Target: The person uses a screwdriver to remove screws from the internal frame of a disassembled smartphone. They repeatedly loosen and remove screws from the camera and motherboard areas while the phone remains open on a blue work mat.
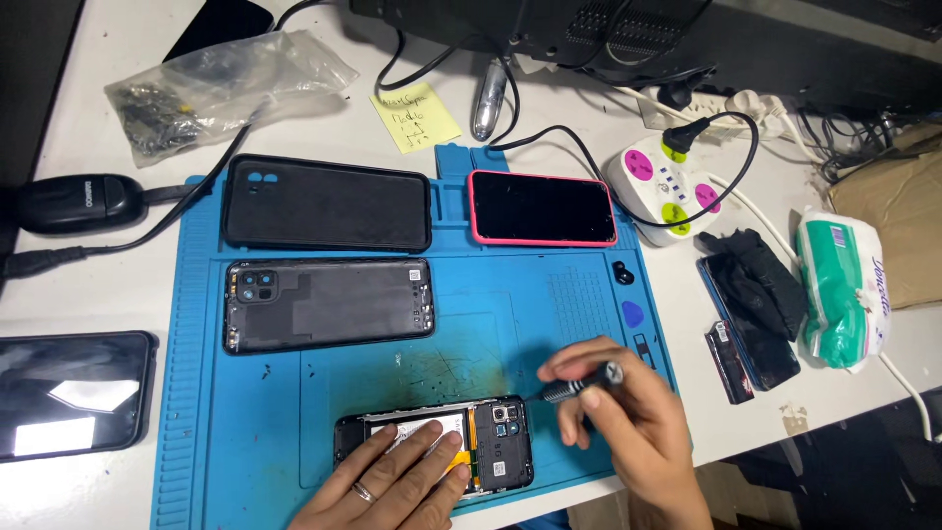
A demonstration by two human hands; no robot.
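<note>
An opened phone with its back off lies at the near edge of the blue work mat. My left hand presses flat on its battery side, a ring on one finger. My right hand grips a small black and silver screwdriver, its tip at the phone's top right corner by the camera module. The removed back cover lies inside up on the mat above. A black phone case sits beyond it.
A phone in a pink case lies at the mat's far right. A white round power strip, a tissue pack, dark phone parts, a yellow sticky note, a plastic bag of parts and another phone surround the mat.
</note>
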